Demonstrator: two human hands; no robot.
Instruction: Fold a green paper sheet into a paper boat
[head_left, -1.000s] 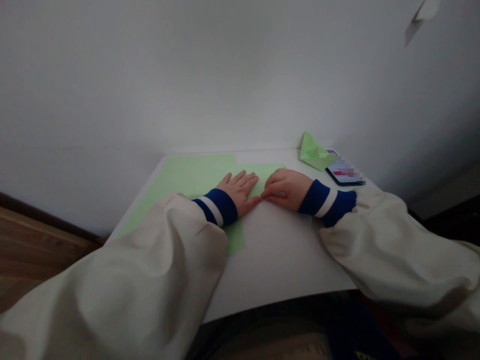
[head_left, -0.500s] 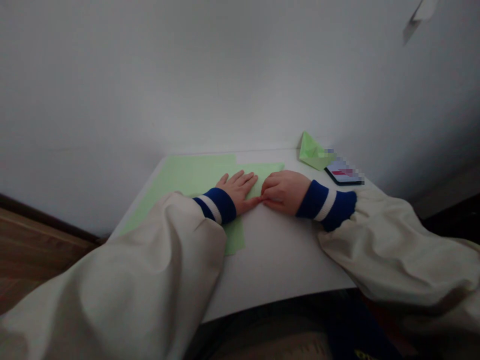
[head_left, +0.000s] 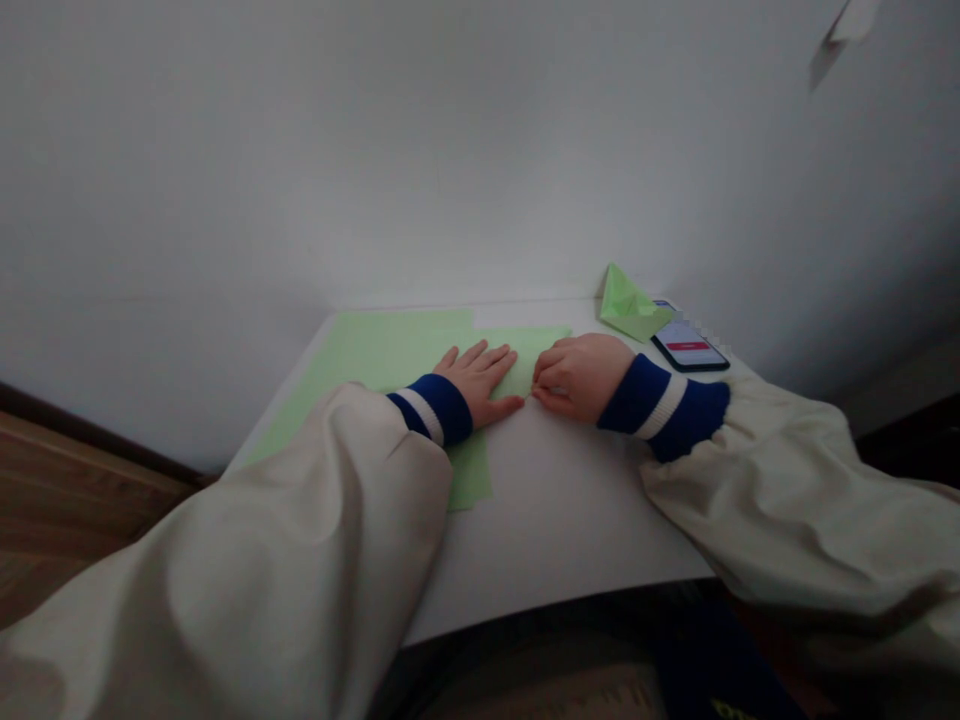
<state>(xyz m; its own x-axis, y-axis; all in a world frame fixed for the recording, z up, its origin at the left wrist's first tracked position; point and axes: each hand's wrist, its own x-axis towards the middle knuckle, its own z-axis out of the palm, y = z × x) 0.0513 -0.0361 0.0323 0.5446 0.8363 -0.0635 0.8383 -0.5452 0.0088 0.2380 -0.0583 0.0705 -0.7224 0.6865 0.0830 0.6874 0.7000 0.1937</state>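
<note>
My left hand point(head_left: 480, 383) lies flat with fingers spread, pressing on a light green sheet of paper point(head_left: 531, 343). Its thumb points right along the paper's near edge. Just beside that thumb, my right hand point(head_left: 583, 378) is closed in a pinch on the sheet's near right edge. A thin bit of the edge shows between thumb and fingertips; the rest of the grip is hidden. Under my left hand and sleeve, more green paper point(head_left: 382, 345) covers the left of the table, and a corner sticks out below the wrist.
A folded green paper boat point(head_left: 630, 308) stands at the back right of the white table point(head_left: 559, 520), touching a phone point(head_left: 691, 352) with a lit screen. A pale wall point(head_left: 450, 150) rises behind the table. Brown wooden furniture point(head_left: 75, 480) is at the left.
My right hand has shifted slightly right and away from my left thumb, opening a small gap between them. My left hand stays in place.
</note>
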